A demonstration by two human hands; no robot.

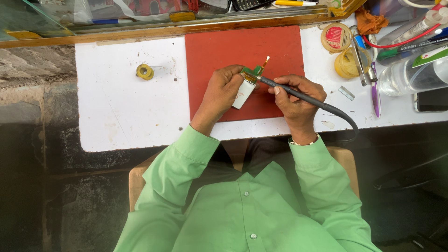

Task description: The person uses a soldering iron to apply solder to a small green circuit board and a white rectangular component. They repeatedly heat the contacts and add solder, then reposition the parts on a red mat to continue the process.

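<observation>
Bare white tabletop (121,107) lay open at the left, holding only a yellow tape roll (145,72). On the red mat (233,46) the left hand (224,91) pinched a small white battery pack (244,94) with a green board at its top, just above the mat. The right hand (296,98), close beside, was clenched around a black soldering iron (298,95), tip at the board. Rightward sat a round red-labelled tin (335,37), a yellowish open pot (346,63) and a clear bottle (413,74).
</observation>
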